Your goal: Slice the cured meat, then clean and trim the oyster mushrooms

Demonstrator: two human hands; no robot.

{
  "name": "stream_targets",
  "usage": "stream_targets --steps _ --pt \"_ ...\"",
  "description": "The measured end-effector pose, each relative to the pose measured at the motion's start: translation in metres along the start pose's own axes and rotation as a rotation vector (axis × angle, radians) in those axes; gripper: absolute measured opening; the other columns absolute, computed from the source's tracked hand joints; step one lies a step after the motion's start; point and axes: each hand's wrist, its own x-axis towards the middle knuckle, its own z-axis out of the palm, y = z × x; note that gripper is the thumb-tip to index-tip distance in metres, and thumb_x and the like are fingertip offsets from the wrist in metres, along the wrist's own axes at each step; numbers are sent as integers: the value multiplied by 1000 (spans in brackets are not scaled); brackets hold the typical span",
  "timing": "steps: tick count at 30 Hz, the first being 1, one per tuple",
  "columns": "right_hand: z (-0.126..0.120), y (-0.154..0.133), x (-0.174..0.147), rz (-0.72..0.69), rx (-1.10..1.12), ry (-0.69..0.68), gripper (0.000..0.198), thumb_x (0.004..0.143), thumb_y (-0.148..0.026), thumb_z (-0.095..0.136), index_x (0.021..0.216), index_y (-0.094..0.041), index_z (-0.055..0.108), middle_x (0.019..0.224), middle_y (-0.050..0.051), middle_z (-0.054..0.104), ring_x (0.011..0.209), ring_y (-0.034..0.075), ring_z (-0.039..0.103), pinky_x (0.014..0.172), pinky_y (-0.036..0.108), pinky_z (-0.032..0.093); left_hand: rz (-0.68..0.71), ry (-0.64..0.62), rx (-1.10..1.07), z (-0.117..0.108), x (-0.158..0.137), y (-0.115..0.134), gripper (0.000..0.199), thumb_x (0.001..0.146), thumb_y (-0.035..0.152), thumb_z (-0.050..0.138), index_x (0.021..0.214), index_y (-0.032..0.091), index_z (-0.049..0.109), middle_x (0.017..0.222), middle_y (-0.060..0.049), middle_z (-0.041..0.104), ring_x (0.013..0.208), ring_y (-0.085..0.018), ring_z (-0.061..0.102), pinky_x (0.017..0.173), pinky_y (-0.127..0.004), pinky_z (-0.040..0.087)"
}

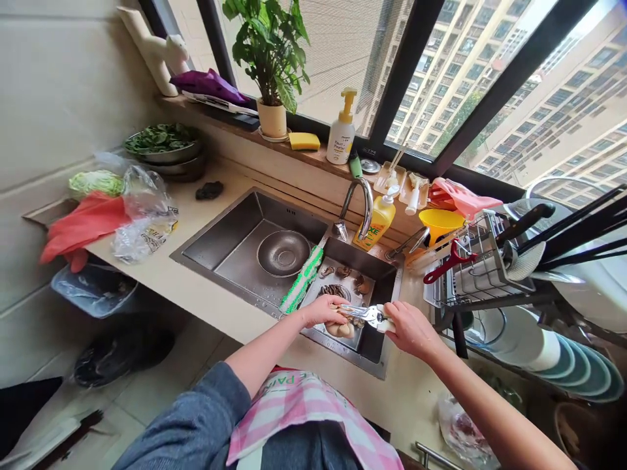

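Observation:
My right hand (409,328) grips the pale handles of a pair of kitchen scissors (368,314). The metal blades point left, to the fingertips of my left hand (321,311). Those fingers pinch a small brownish mushroom at the blade tips, mostly hidden by the fingers. Both hands are over the smaller right-hand sink basin (379,261). In that basin lie several brown mushrooms (362,284), a dark striped round thing (336,292) and a pale, lobed clump (339,329) just under my left hand.
A round dark pan (283,253) sits in the larger left basin. A green-and-white cloth (304,277) hangs over the divider. Behind are the faucet (365,202) and a yellow bottle (376,225). Right stands a wire utensil rack (482,261); left lie red gloves (93,219).

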Motion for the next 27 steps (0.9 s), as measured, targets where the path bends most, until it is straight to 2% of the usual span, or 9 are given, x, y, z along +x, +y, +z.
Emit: stream_targets --steps 3,6,9,11,14,19,23,25,27 --pt "-4 -1 12 -52 -20 22 18 71 -24 58 88 -20 51 85 4 59 80 20 55 68 29 36 18 39 -10 -6 -6 7 43 50 16 76 92 16 68 80 -1 66 78 -14 60 80 -28 45" --pt "-10 -8 35 -129 -29 52 16 71 -22 57 85 -22 50 81 4 59 79 21 57 67 29 37 76 75 3 -25 -21 16 40 50 14 76 89 17 69 80 -1 67 79 -15 61 81 -29 45" --pt "-19 -31 75 -226 -41 122 15 70 -23 57 84 -24 50 79 4 59 76 22 58 68 31 38 151 120 -45 -64 -47 26 42 47 14 79 88 17 69 77 0 67 77 -16 62 81 -31 46" --pt "-29 -64 109 -295 -51 174 16 70 -25 57 85 -24 50 78 4 59 75 23 58 68 33 39 195 152 -94 -102 -74 30 45 45 16 80 89 17 69 77 0 67 75 -16 62 79 -31 47" --pt "-51 -141 162 -379 -58 214 16 71 -25 56 86 -24 51 79 4 61 75 23 58 67 32 38 274 244 -121 -170 -133 32 49 45 17 81 92 17 68 80 -1 68 76 -15 62 79 -31 46" --pt "-77 -323 256 -493 -61 181 14 73 -27 56 85 -22 51 82 5 62 79 21 58 65 28 35 318 492 -143 -299 -267 19 46 48 16 80 93 15 68 83 -3 68 76 -14 61 79 -29 45" --pt "-68 -465 318 -542 -8 57 19 77 -33 55 91 -21 51 88 6 64 78 19 60 61 26 32 258 664 -181 -386 -369 -10 46 52 16 79 96 14 66 86 -5 67 77 -14 60 78 -28 45" --pt "-56 -520 338 -554 35 -38 21 79 -37 54 92 -20 51 89 6 65 76 18 61 60 26 32 243 700 -241 -417 -407 -29 46 53 17 78 97 13 65 87 -5 66 78 -14 60 78 -28 45" --pt "-42 -560 351 -540 113 -114 25 81 -42 52 92 -19 51 88 7 66 77 18 61 60 25 32 256 725 -314 -442 -432 -48 46 54 18 78 98 12 64 89 -7 65 80 -15 60 78 -29 45"
